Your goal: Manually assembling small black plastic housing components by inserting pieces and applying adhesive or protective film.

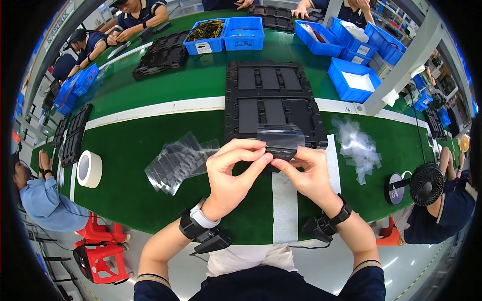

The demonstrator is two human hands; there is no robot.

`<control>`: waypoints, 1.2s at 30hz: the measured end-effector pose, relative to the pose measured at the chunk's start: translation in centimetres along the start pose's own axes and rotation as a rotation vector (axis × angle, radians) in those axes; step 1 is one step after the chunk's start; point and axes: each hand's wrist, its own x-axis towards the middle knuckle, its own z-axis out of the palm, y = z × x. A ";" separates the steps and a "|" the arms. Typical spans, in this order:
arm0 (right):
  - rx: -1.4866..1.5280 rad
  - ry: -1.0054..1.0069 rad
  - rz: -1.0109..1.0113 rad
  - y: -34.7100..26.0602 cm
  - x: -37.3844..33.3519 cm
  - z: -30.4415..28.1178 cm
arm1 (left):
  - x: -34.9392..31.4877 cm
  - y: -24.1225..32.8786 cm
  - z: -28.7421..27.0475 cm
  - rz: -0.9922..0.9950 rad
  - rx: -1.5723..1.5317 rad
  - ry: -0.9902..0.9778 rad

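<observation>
Between my two hands is a small flat black device (pixel 282 152), held over the near part of the green table. A clear plastic film (pixel 281 134) stands up from its far edge. My left hand (pixel 231 173) pinches the left end of the device with thumb and fingertips. My right hand (pixel 312 173) grips its right side, the thumb on the near edge and the fingers partly hidden. Just beyond lies a black moulded tray (pixel 314 125) with flat black pieces in its pockets. Loose clear film sheets (pixel 173 165) lie left of my hands, and another film pile (pixel 357 148) to the right.
A roll of white tape (pixel 89 169) stands at the left. A small black fan (pixel 427 184) is near the right edge. Blue bins (pixel 243 34) and stacked black trays (pixel 159 56) line the far side. A metal post (pixel 406 60) rises at right. Co-workers sit around the table.
</observation>
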 end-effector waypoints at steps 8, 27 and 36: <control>0.273 -0.167 0.174 0.4 0.7 -1.3 | 1.7 -0.5 -1.1 -0.429 -0.508 -0.171; 0.371 0.011 0.268 0.5 1.0 -0.7 | 0.9 -2.3 -0.3 -0.325 -0.117 -0.110; 0.318 0.236 0.214 1.4 1.6 -2.2 | 1.4 -2.2 -0.5 -0.367 0.003 -0.129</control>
